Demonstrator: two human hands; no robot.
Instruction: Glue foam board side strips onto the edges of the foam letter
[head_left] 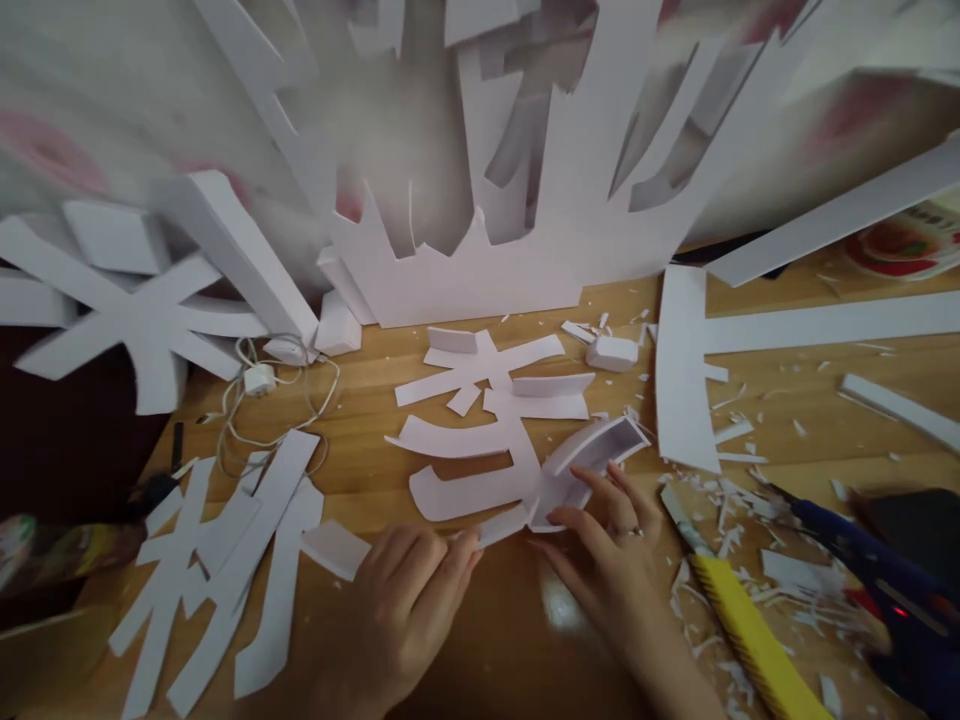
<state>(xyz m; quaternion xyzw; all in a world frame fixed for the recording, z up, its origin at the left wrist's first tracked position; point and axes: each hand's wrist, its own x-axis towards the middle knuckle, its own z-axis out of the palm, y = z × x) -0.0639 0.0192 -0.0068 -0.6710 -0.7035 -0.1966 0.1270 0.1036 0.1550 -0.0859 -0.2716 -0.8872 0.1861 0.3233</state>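
Note:
On the wooden table lies a white foam-board character (525,455) with thin side walls standing up along some of its strokes. My left hand (416,590) pinches a short white foam strip (504,524) at the character's lower edge. My right hand (611,530) holds the walled, box-like stroke (589,455) at the lower right, thumb and fingers on its near wall; a ring is on one finger. The strip's right end meets the near corner of that stroke. A loose white piece (335,549) lies just left of my left hand.
A yellow utility knife (750,630) with its blade out and a blue glue gun (885,570) with a red light lie at right among white scraps. Cut pieces (225,560) and a white cable (259,380) lie left. A cut-out foam sheet (480,275) stands behind.

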